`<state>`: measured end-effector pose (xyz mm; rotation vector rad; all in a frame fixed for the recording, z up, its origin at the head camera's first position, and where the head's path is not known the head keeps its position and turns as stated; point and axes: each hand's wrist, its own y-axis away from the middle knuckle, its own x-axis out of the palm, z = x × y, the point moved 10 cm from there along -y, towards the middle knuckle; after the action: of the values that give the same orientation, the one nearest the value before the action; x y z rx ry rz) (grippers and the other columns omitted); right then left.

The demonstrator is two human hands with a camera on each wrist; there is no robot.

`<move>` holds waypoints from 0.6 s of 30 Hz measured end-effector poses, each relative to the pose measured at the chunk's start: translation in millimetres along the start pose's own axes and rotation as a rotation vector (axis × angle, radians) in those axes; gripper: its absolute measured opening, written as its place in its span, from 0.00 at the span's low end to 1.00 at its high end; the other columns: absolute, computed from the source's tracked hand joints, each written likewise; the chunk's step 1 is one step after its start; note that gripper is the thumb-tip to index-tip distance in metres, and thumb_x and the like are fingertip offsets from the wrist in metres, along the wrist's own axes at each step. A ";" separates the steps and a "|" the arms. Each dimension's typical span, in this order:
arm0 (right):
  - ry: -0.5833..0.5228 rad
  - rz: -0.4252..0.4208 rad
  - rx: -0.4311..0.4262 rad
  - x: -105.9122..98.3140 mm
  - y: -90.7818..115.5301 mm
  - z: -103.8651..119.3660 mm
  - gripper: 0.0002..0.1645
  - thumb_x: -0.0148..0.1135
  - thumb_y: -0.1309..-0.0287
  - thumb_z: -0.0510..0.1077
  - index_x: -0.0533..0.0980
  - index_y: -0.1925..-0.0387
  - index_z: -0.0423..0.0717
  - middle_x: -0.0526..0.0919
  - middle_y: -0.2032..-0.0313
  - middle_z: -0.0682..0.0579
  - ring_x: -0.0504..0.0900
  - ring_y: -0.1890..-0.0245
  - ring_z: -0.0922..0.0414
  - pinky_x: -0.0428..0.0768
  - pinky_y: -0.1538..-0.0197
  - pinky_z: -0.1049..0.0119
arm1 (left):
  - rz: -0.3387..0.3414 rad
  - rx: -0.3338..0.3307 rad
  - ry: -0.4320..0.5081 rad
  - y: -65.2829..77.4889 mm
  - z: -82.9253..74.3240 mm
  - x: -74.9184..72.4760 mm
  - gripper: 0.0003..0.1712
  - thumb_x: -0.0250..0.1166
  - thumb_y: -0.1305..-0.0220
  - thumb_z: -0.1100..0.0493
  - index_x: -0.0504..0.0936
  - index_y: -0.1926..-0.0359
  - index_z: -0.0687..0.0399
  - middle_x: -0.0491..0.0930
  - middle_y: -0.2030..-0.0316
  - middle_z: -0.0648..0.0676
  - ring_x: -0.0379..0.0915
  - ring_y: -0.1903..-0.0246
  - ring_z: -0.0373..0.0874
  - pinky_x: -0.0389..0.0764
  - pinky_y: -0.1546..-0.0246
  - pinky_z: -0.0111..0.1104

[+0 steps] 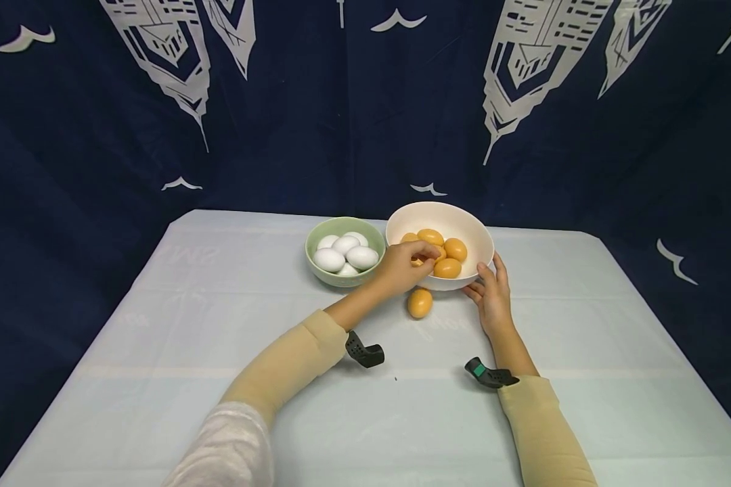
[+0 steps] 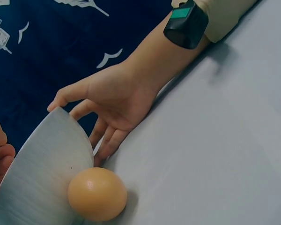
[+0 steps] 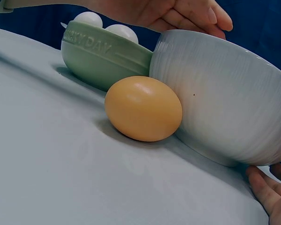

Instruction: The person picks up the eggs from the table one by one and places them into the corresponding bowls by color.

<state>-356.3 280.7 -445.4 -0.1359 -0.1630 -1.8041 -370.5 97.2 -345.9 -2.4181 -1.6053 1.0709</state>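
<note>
A white bowl [image 1: 475, 237] with several orange-brown eggs [image 1: 455, 249] in it leans toward its near side. My right hand [image 1: 493, 297] grips its right side, a digit at the rim and other fingers low against the outside. Over the bowl's near left rim, my left hand [image 1: 405, 265] reaches in among the eggs, its fingers loosely bent. In the right wrist view no egg shows between the left fingers [image 3: 192, 14]; the rim hides what lies below them. One orange-brown egg [image 1: 419, 304] lies on the table just in front of the bowl.
A green bowl [image 1: 318, 265] of several white eggs [image 1: 346, 245] stands directly left of the white bowl. A pale cloth covers the table [image 1: 176, 352]. Behind it hangs a dark blue curtain [image 1: 304, 122] with white prints.
</note>
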 end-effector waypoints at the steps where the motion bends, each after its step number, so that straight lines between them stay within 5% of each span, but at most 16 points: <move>1: 0.001 0.000 0.000 0.2 0.2 0.0 0.41 0.48 0.28 0.56 0.42 0.23 0.61 0.55 0.29 0.42 0.79 0.58 0.60 0.79 0.53 0.72 | -0.007 0.008 0.006 2.2 -1.5 -1.3 0.10 0.62 0.36 0.66 0.84 0.55 0.63 0.85 0.59 0.54 0.78 0.57 0.42 0.73 0.51 0.23; 10: 0.006 -0.001 -0.015 -0.8 -1.0 -0.6 0.42 0.49 0.29 0.56 0.41 0.23 0.60 0.54 0.28 0.42 0.78 0.58 0.60 0.79 0.55 0.74 | -0.072 0.054 0.087 24.2 -2.4 -17.7 0.09 0.63 0.38 0.67 0.84 0.57 0.63 0.85 0.61 0.55 0.79 0.59 0.43 0.76 0.53 0.27; 18: 0.004 0.008 -0.009 0.2 0.0 -0.2 0.42 0.48 0.28 0.56 0.41 0.23 0.61 0.53 0.28 0.43 0.78 0.58 0.61 0.79 0.53 0.72 | -0.033 0.056 0.124 40.7 11.1 -17.5 0.09 0.63 0.37 0.67 0.83 0.57 0.63 0.85 0.60 0.55 0.79 0.58 0.43 0.77 0.50 0.40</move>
<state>-356.3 280.5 -445.6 -0.1392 -0.1518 -1.7976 -348.3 60.5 -361.5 -2.3626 -1.5496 0.9286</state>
